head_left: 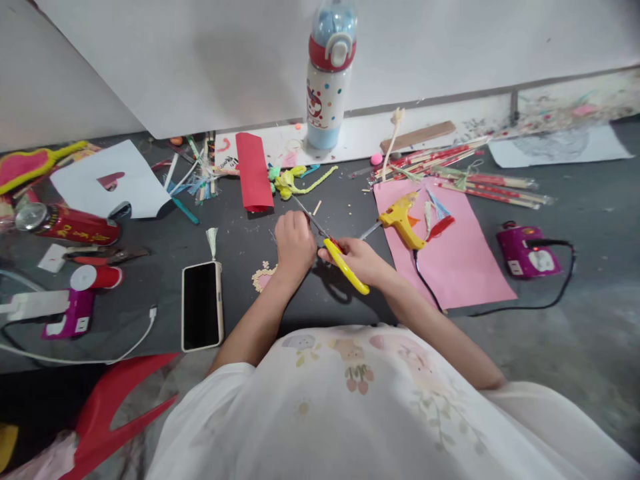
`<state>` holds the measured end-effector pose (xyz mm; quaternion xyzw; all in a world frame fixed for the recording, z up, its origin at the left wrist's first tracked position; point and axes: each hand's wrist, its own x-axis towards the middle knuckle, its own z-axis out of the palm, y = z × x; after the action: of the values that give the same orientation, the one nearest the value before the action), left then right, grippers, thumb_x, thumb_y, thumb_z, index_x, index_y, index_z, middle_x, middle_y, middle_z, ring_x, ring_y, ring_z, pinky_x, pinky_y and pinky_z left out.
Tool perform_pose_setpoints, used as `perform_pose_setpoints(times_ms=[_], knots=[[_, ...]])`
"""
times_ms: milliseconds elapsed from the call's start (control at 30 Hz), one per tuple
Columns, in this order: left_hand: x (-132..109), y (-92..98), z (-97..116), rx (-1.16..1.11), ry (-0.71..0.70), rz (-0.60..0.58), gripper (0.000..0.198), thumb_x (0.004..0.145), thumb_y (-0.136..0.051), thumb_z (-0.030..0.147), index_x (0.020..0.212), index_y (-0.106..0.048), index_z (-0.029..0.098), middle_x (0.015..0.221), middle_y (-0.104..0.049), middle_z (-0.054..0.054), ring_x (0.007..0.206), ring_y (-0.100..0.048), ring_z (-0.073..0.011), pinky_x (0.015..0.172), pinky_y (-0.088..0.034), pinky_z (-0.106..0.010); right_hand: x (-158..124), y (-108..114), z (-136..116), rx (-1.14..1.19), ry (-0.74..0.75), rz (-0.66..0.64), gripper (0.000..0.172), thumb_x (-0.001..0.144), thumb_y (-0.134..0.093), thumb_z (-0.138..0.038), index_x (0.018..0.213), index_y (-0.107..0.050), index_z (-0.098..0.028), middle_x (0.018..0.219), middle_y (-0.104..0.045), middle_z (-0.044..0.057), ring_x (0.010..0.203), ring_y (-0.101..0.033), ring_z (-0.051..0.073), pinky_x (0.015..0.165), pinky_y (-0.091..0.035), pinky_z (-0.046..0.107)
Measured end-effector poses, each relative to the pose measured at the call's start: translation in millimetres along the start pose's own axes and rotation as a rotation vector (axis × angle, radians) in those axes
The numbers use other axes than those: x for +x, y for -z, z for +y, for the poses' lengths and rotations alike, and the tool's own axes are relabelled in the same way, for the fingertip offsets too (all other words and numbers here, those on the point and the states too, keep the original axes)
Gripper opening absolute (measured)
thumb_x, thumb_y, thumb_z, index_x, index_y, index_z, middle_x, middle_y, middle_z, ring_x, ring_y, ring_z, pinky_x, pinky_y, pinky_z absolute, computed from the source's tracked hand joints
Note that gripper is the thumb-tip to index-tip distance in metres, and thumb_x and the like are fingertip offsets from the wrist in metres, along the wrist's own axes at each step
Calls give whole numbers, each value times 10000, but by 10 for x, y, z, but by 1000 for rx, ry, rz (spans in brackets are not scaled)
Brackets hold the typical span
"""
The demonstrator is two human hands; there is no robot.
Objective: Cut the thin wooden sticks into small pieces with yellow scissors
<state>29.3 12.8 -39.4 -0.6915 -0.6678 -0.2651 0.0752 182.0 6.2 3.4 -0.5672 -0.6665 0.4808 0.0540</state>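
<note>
A pair of scissors [350,272] with yellow handles is in my right hand [365,260], whose fingers are closed around the grip. The metal blades point up and left, past the knuckles of my left hand [296,243]. That left hand is closed in a fist above the dark table; what its fingers hold, if anything, is hidden. Beneath my left wrist lies a pink piece with a beaded, pale scalloped edge [261,279], partly covered by the forearm. Beyond the blade tips rests a yellow-green fuzzy craft piece [287,183].
A yellow glue gun [404,220] lies on pink paper [465,267] at the right, its cord running to a purple power socket [529,252]. A phone [201,307] lies left. A tall bottle [327,87] stands behind, near folded red paper [254,172].
</note>
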Motion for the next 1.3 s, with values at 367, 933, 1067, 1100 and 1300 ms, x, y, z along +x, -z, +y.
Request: perform_pose_setpoints(times_ms=[367,933,1067,1100,1300], knots=[[28,14,-1,30,11,-40,262,906,-259,189,779,-488,172,772,-526,-89,745,-453,-212,686,-316,-333,82,37,155,275,50,-132,472,691,-563,-627,643,-392,-190,521,-347,-49,448,-336,70,426,-204,219],[36,20,7,-67,31,-35,235,893,-283,176,795,-498,173,779,-533,-88,759,-476,-212,698,-340,-336,41,80,96,484,-2,-165,471,637,-667,-562,591,-381,-191,496,-353,-57,437,-314,54,412,-231,213],[40,23,8,-78,39,-51,251,896,-272,181,787,-497,169,773,-535,-94,761,-481,-217,705,-341,-343,34,75,88,482,-6,-167,477,638,-669,-563,585,-375,-190,491,-348,-60,427,-306,49,413,-233,214],[40,21,8,-75,38,-52,258,898,-268,184,784,-499,167,771,-536,-97,760,-481,-219,705,-341,-345,35,74,91,479,-1,-167,480,640,-667,-565,584,-373,-190,492,-346,-61,427,-304,48,414,-234,215],[33,-2,2,-97,36,-36,251,891,-268,183,783,-494,174,774,-535,-94,761,-475,-217,709,-340,-343,54,73,126,450,24,-187,475,667,-636,-576,597,-364,-192,506,-342,-63,431,-294,47,416,-229,212]])
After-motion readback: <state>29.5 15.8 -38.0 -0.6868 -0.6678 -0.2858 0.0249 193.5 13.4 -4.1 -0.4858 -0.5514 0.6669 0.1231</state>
